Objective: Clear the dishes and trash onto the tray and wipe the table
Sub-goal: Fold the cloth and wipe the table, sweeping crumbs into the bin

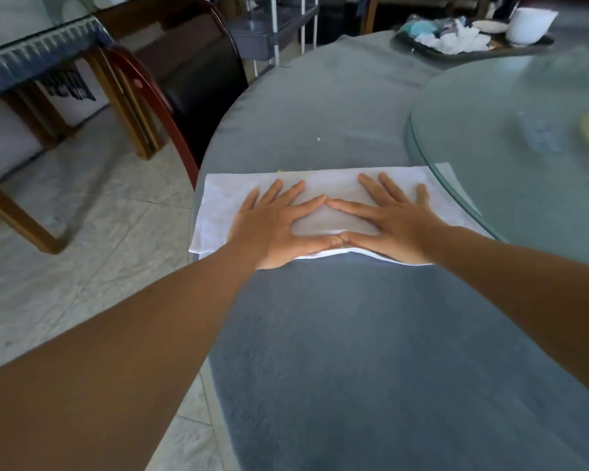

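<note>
Wiping step under way: left hand (272, 229) and right hand (393, 226) flat, fingers spread, pressing folded white cloth (320, 185) on blue-clothed round counter (337, 334). Dark loaded tray (422, 47) far off. Next, probably: sweep toward stray crumb (318, 139).

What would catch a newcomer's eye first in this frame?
First, the two hands pressed flat side by side on a white cloth at the near left edge of the blue-covered table: left hand, right hand, fingers spread, forefingers and thumbs meeting. Next, the glass turntable at right, and the loaded tray with crumpled trash and a white bowl at the far edge.
</note>
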`<state>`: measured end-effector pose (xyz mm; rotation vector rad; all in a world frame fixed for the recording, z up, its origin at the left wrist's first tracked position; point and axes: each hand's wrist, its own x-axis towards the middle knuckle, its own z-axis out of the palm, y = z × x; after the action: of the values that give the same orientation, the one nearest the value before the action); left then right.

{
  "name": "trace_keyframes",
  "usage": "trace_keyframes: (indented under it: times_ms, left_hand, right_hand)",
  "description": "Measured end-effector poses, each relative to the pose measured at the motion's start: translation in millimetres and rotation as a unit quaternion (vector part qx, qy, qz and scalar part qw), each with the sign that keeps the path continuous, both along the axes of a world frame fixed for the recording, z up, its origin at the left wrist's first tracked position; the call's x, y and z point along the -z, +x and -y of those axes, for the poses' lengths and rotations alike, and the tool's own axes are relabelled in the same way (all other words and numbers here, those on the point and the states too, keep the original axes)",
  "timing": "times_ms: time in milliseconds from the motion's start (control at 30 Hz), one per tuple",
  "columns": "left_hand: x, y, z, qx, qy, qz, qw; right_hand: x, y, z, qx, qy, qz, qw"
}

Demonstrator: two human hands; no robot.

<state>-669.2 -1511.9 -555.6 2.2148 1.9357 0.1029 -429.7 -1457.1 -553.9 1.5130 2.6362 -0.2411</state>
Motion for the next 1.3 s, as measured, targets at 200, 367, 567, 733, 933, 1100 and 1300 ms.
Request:
trace_keyframes:
  times_ms: [200,367,567,733,933,1100,1300]
  left_hand:
    - [2.1,-20.6,-50.4,0.037,0.005,0.0,0.999]
    - [1.6,-34.8,-96.8,0.054,-0.004,0.007,0.998]
    - [1.7,-55.2,-176.0,0.081,-0.007,0.006,0.997]
    - [0.7,-71.7,-257.0,0.106,-0.005,0.009,0.994]
    - [2.9,-85.6,-330.2,0.116,-0.001,0.028,0.993]
    - [-0.4,-94.6,-381.6,0.144,-0.008,0.028,0.989]
    - [0.8,-100.0,-443.1,0.169,-0.006,0.036,0.985]
  right_hand:
    - [1.7,-16.4,-33.5,0.033,0.002,-0.002,0.999]
    - [3.8,-28.7,-71.1,0.058,0.006,-0.006,0.998]
    - [3.3,-48.4,-134.5,0.083,0.01,-0.001,0.996]
    - [2.8,-66.9,-198.7,0.113,0.017,-0.009,0.993]
    - [2.3,-82.4,-265.2,0.131,0.018,-0.007,0.991]
    - [1.9,-90.1,-304.2,0.15,0.019,0.001,0.989]
    - [1.2,-96.8,-354.0,0.177,0.01,-0.003,0.984]
